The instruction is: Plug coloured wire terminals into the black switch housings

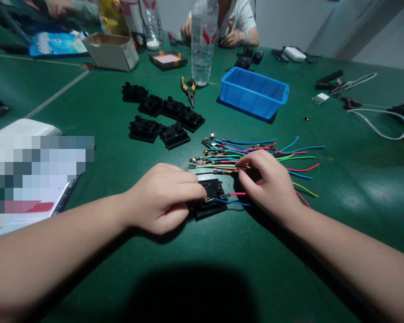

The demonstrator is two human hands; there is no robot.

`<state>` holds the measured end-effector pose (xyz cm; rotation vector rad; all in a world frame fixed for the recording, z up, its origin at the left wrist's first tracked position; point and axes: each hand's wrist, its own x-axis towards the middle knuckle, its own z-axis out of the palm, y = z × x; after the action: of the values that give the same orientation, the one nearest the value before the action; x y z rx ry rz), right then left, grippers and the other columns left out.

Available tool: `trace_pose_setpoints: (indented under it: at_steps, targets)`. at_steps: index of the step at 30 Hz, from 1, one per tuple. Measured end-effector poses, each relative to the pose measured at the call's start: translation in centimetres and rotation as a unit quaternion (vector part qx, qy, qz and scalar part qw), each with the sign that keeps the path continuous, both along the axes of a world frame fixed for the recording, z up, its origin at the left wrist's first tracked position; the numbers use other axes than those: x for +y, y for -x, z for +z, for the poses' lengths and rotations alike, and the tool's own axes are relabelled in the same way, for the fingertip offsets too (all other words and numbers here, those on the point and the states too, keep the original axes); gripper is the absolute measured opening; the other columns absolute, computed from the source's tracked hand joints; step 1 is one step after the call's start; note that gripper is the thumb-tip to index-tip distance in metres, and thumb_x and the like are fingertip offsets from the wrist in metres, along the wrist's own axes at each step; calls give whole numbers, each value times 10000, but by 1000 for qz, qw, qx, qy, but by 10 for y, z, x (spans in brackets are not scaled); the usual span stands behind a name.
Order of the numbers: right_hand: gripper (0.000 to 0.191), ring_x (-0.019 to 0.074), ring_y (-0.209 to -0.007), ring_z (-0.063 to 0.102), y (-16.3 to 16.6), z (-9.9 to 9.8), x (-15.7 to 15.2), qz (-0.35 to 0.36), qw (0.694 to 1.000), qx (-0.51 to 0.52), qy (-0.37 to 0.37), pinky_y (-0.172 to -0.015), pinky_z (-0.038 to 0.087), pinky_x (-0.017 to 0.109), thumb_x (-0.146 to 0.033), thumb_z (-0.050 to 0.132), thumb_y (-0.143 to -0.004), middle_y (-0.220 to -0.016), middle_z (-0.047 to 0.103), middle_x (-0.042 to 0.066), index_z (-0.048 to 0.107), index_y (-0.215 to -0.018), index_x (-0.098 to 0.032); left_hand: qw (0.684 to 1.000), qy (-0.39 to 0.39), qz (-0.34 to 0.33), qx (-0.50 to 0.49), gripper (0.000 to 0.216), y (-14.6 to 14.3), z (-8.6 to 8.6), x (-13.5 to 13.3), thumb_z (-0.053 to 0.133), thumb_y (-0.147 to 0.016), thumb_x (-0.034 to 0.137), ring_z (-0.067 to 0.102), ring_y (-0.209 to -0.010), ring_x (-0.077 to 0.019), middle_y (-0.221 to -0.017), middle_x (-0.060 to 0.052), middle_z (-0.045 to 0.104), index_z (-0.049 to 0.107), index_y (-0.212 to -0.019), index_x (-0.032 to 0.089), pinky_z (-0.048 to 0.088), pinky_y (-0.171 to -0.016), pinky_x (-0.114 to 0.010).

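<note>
My left hand (163, 197) is closed around a black plastic connector block (211, 194) lying on the green table, its fingers pinching the block's near left side. A red wire and a blue wire stick out of the block to the right. My right hand (267, 181) rests just right of the block, fingers curled and pinching a wire from the bundle of coloured wires (256, 154) with brass terminals spread out beyond it.
Several more black connector blocks (164, 116) lie further back, beside yellow-handled pliers (188, 89). A water bottle (204, 40) and a blue bin (254, 94) stand behind. Another person's hands (229, 38) work at the far edge. White cable (387, 123) lies right; papers (37, 188) left.
</note>
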<state>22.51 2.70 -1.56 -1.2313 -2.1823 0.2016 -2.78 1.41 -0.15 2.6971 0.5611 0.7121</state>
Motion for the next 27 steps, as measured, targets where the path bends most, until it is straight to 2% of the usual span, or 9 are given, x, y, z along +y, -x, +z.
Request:
trace_pose_setpoints:
  at_steps: [6, 16, 23, 27]
  targets:
    - [115, 193, -824, 601, 0, 1, -2, -3, 1000, 12, -3, -731, 464, 331, -109, 547, -817, -859, 640, 38, 567, -850, -218, 1000, -19, 6, 12, 193, 1, -2, 1, 427, -761, 101, 480, -564, -165, -680, -33, 606, 598, -768, 191, 316, -549, -320]
    - [83, 192, -821, 597, 2, 4, -3, -21, 1000, 4, -18, -728, 462, 323, -126, 558, -822, -857, 641, 47, 564, -824, -209, 999, -45, 17, 10, 167, 0, 0, 1, 427, -778, 110, 461, -544, -169, -652, -36, 573, 551, -708, 196, 308, -533, -322]
    - [86, 203, -814, 594, 2, 5, -3, -16, 1000, 10, -16, -729, 455, 347, -146, 540, -852, -852, 642, 48, 548, -827, -227, 999, -27, 24, -2, 126, -1, 2, 0, 439, -749, 103, 456, -558, -166, -655, -29, 567, 510, -737, 206, 306, -541, -317]
    - [74, 201, -821, 588, 2, 5, -3, -12, 999, 18, -27, -740, 455, 349, -155, 535, -862, -855, 637, 52, 551, -841, -224, 999, 14, 30, -34, 112, -1, 4, -1, 439, -718, 110, 425, -556, -162, -608, -5, 499, 408, -701, 217, 297, -547, -312]
